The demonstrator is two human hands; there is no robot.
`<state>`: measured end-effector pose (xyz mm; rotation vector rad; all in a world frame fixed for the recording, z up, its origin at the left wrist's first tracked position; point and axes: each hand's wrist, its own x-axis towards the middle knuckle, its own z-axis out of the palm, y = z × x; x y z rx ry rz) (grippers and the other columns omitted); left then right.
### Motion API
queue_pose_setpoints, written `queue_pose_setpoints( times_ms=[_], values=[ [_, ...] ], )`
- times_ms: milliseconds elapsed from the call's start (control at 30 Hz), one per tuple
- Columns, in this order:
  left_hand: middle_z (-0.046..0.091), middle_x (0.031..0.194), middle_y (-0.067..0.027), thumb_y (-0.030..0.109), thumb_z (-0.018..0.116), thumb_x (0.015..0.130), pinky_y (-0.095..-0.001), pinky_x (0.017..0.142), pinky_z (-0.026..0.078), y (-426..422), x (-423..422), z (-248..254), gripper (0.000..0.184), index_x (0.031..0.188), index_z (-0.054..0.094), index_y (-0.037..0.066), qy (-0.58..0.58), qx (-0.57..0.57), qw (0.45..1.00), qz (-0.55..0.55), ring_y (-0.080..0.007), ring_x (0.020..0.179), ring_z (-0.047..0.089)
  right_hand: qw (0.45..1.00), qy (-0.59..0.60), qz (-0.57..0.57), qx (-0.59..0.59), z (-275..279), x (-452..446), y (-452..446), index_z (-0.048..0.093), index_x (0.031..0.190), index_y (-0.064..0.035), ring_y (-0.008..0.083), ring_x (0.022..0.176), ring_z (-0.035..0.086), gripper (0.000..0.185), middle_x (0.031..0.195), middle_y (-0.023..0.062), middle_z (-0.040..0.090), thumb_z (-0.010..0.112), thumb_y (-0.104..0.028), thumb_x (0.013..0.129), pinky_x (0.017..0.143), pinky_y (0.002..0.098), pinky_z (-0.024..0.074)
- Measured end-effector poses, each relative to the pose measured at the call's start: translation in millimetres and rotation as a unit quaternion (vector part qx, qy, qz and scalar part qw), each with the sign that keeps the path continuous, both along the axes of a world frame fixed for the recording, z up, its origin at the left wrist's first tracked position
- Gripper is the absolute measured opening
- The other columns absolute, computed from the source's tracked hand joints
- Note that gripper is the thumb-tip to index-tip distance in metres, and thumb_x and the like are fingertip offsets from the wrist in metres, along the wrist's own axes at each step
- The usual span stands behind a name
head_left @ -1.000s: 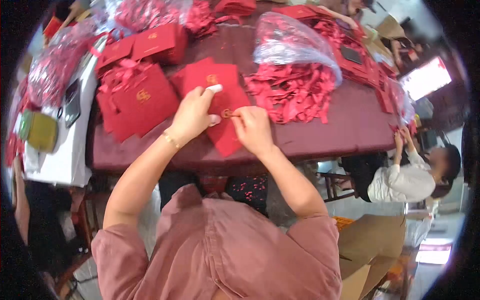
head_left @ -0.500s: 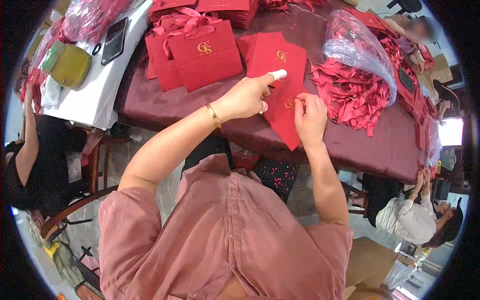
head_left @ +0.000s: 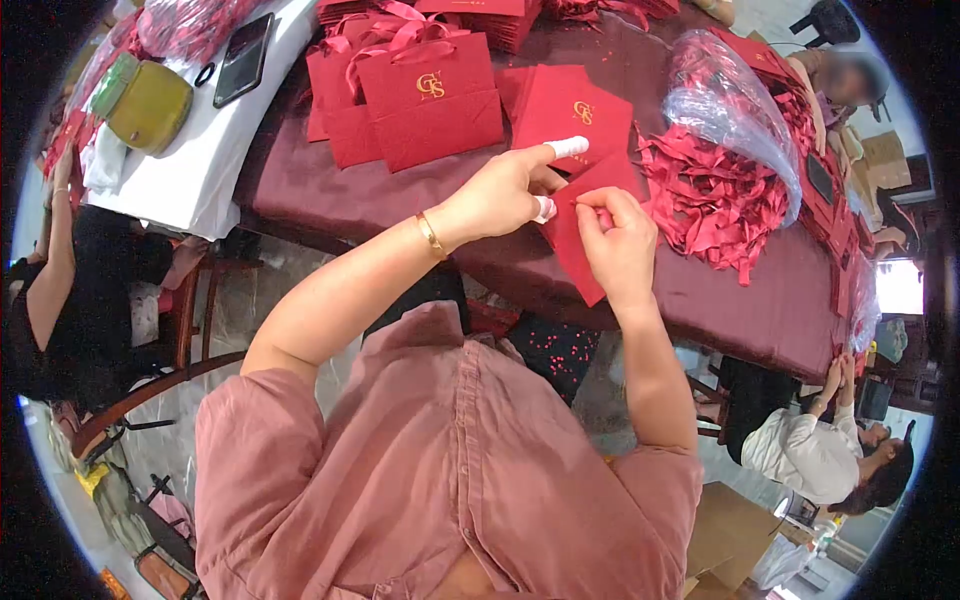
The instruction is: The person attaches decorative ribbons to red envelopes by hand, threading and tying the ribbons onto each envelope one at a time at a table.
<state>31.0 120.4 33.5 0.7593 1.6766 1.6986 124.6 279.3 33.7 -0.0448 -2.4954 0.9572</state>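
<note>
My left hand has white wrapping on its index fingertip and thumb tip. Its fingers are closed on the left edge of a flat red paper bag, which is tilted over the table edge. Over the front of this bag is my right hand, thumb and index finger pinched together; whatever is between them is too small to make out. Behind the held bag lie more flat red bags, the top one bearing a gold logo. Red bags with ribbon handles stand to the left of them.
A plastic bag spills red ribbons on the right of the dark red tablecloth. At left, a jar and a phone rest on a white surface. Other people sit on both sides. Small red bits dot a dark patch below.
The held bag has turned so its gold logo no longer shows. My right hand's fingers have drawn together in a pinch over it. The view has shifted slightly.
</note>
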Motion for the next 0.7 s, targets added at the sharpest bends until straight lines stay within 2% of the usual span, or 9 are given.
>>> queue_pose_setpoints(
  times_ms=[100, 200, 267, 400, 467, 600, 700],
  values=[
    [0.067, 0.104, -0.016, -0.018, 0.049, 0.077, -0.0271, 0.072, 0.05, -0.3, 1.7, 0.5, 0.077, 0.148, 0.037, 0.011, 0.028, -0.001, 1.0, 0.004, -0.0107, 0.078, 0.056, 1.0, -0.006, -0.021, 0.013, 2.4, -1.0, 0.4, 0.064, 0.084, -0.0029, 0.0264, 0.066, 0.062, 0.007, 0.075, 0.0119, 0.062, 0.068, -0.004, 0.078, 0.061, 0.0358, 0.0494],
    [0.067, 0.102, -0.0154, -0.017, 0.05, 0.077, -0.0268, 0.071, 0.05, -1.1, 2.2, -0.1, 0.077, 0.147, 0.038, 0.012, 0.027, 0.008, 1.0, 0.005, -0.0103, 0.077, 0.057, 0.999, -0.016, 0.037, 0.011, 9.0, 1.8, -8.2, 0.063, 0.081, -0.0023, 0.0291, 0.068, 0.064, 0.007, 0.076, 0.0135, 0.063, 0.067, -0.004, 0.077, 0.062, 0.0376, 0.0499],
    [0.065, 0.109, -0.0141, -0.015, 0.054, 0.079, -0.0267, 0.079, 0.05, -2.2, 1.5, -0.1, 0.078, 0.149, 0.037, 0.015, 0.032, -0.004, 0.999, -0.018, -0.0106, 0.09, 0.056, 0.999, -0.013, 0.027, 0.024, 11.3, 0.9, -8.4, 0.063, 0.081, -0.0022, 0.0295, 0.069, 0.064, 0.007, 0.076, 0.0138, 0.063, 0.067, -0.004, 0.077, 0.062, 0.0382, 0.05],
    [0.066, 0.109, -0.0133, -0.016, 0.054, 0.079, -0.0273, 0.079, 0.051, -4.2, 4.3, 2.0, 0.078, 0.149, 0.037, 0.015, 0.024, -0.011, 1.0, -0.007, -0.0105, 0.088, 0.057, 0.999, -0.032, -0.003, 0.037, 12.7, -2.4, -2.4, 0.063, 0.081, -0.0023, 0.0314, 0.07, 0.064, 0.007, 0.076, 0.0146, 0.064, 0.068, -0.005, 0.076, 0.064, 0.0406, 0.0501],
    [0.067, 0.11, -0.0135, -0.015, 0.053, 0.08, -0.028, 0.079, 0.052, -5.2, 5.2, 2.9, 0.077, 0.148, 0.037, 0.015, 0.062, -0.02, 0.998, -0.007, -0.0111, 0.087, 0.058, 0.999, -0.035, -0.005, 0.037, 14.9, -2.4, -5.3, 0.063, 0.08, -0.0021, 0.0328, 0.071, 0.064, 0.007, 0.076, 0.0147, 0.064, 0.067, -0.005, 0.076, 0.064, 0.0418, 0.0499],
    [0.069, 0.107, -0.0126, -0.015, 0.054, 0.079, -0.029, 0.076, 0.053, -6.6, 10.9, 6.7, 0.077, 0.148, 0.038, 0.016, 0.082, -0.029, 0.996, 0.0, -0.0121, 0.086, 0.061, 0.994, -0.032, -0.004, 0.1, 16.4, -0.2, -11.0, 0.06, 0.08, -0.0022, 0.0356, 0.073, 0.064, 0.007, 0.077, 0.0156, 0.063, 0.066, -0.004, 0.077, 0.064, 0.0455, 0.0496],
    [0.071, 0.095, -0.0092, -0.013, 0.056, 0.078, -0.0297, 0.073, 0.053, -3.9, 18.6, 9.1, 0.077, 0.146, 0.041, 0.018, 0.209, -0.029, 0.977, 0.045, -0.0128, 0.084, 0.065, 0.986, -0.021, -0.019, 0.163, 14.4, -2.4, -17.7, 0.058, 0.084, -0.0018, 0.0372, 0.073, 0.063, 0.01, 0.078, 0.0164, 0.062, 0.065, -0.004, 0.077, 0.064, 0.0485, 0.0493]
  ],
)
